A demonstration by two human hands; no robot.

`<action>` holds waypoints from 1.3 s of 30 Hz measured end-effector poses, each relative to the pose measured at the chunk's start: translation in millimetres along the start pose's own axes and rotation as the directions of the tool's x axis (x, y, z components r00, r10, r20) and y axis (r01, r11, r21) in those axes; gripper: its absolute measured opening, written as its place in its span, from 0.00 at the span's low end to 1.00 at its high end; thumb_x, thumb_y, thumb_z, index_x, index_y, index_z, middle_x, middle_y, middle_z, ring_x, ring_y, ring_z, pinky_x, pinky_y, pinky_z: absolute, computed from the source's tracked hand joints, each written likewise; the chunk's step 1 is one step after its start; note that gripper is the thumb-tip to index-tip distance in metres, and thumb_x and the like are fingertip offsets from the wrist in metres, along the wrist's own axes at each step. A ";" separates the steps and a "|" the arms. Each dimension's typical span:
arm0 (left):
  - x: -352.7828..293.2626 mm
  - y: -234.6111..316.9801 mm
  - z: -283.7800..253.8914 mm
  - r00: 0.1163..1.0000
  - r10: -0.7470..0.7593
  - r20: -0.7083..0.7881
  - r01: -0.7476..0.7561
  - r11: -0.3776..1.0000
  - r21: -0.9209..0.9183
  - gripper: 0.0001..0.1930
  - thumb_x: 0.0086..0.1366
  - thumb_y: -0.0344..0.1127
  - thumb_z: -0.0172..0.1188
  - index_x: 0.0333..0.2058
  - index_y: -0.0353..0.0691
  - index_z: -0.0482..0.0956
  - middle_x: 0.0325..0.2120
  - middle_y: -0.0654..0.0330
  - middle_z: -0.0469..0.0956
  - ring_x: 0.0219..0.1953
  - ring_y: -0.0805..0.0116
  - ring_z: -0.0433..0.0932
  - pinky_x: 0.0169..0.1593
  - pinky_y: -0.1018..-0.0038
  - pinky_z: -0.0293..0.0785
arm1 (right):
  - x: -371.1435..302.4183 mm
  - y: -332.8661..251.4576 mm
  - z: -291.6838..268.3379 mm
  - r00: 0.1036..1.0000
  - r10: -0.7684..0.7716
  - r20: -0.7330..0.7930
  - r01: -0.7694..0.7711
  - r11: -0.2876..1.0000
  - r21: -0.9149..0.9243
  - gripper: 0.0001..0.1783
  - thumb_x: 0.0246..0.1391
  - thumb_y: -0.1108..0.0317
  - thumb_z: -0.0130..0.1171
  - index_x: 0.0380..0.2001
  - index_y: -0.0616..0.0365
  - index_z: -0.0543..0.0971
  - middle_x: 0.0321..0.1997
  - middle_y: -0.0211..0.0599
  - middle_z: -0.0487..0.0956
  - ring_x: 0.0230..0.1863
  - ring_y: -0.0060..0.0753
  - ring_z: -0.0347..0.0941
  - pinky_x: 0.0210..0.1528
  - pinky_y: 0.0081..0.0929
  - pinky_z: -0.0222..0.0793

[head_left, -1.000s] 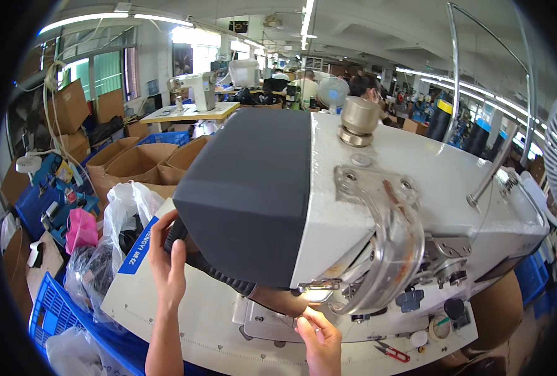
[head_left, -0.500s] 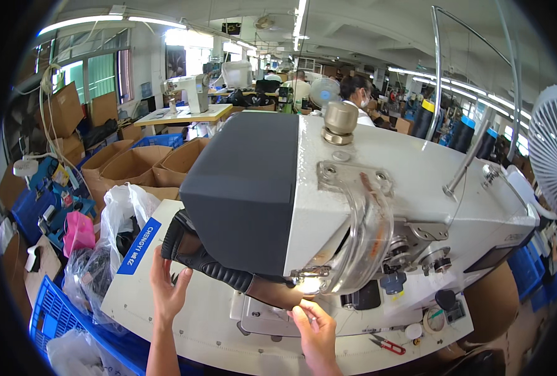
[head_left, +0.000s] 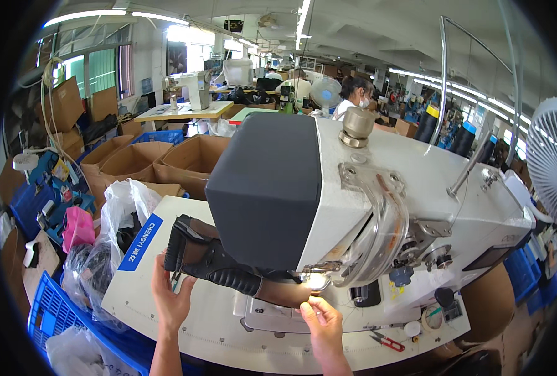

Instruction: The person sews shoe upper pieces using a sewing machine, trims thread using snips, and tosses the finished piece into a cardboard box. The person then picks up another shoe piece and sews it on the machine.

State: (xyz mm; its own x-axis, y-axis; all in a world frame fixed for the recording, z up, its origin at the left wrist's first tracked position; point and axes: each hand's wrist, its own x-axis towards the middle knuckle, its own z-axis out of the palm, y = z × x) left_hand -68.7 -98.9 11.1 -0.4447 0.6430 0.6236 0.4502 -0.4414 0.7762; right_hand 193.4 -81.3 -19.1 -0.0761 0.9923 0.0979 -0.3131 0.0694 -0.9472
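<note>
A black and brown sewn piece (head_left: 233,276) with ribbed padded panels, like a shoe upper, lies slantwise under the head of a white sewing machine (head_left: 441,182). At its left end my left hand (head_left: 173,299) grips the edge, thumb toward me and fingers partly hidden; thin tips of a small metal tool (head_left: 176,279) show by the thumb. My right hand (head_left: 323,323) pinches the plain brown right end between thumb and fingers, close to the lit needle area (head_left: 318,282). The machine's dark cover (head_left: 263,194) hides part of the piece's far side.
Red-handled thread snips (head_left: 388,341), a tape roll (head_left: 433,318) and small containers lie on the table's right. Left of the table stand plastic bags (head_left: 125,207), a blue crate (head_left: 56,319) and cardboard boxes (head_left: 134,160). A white fan (head_left: 544,163) is at far right; a co-worker (head_left: 352,97) sits beyond.
The view has shifted, so the machine head appears farther right. Both hands and the piece appear slightly right and lower, and more of the piece's left end shows. Both hands keep their grip.
</note>
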 end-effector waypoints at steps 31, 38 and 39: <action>-40.8 141.0 -124.1 0.993 0.074 -0.089 -0.075 0.997 -0.002 0.37 0.54 0.35 0.59 0.60 0.25 0.57 0.53 0.41 0.68 0.55 0.52 0.70 0.61 0.61 0.61 | 6.9 -28.4 48.9 0.654 0.012 0.756 -0.345 0.895 0.284 0.21 0.59 0.68 0.57 0.54 0.62 0.70 0.46 0.29 0.77 0.46 0.16 0.70 0.48 0.18 0.66; -37.6 120.5 -60.3 0.936 -0.344 0.078 0.348 0.937 -0.042 0.36 0.52 0.31 0.60 0.59 0.24 0.58 0.53 0.43 0.68 0.55 0.56 0.69 0.59 0.65 0.62 | 11.4 -24.2 1.1 0.891 0.218 0.399 -0.279 0.955 0.099 0.20 0.53 0.66 0.64 0.46 0.66 0.75 0.39 0.32 0.78 0.38 0.18 0.73 0.41 0.18 0.70; -47.2 111.3 -49.2 0.938 -0.344 0.039 0.345 0.938 -0.021 0.35 0.54 0.28 0.60 0.59 0.23 0.57 0.53 0.44 0.68 0.55 0.58 0.69 0.59 0.66 0.62 | 11.8 -28.0 -8.6 0.897 0.275 0.345 -0.332 0.936 0.117 0.19 0.52 0.67 0.64 0.45 0.66 0.75 0.39 0.33 0.78 0.38 0.19 0.73 0.41 0.18 0.70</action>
State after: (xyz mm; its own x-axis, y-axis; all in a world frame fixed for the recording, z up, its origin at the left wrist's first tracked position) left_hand -35.7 -209.2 72.7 -0.5419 0.7793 0.3147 0.2528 -0.2059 0.9453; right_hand 209.4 -70.6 6.0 -0.4812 0.8740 -0.0677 -0.3784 -0.2768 -0.8833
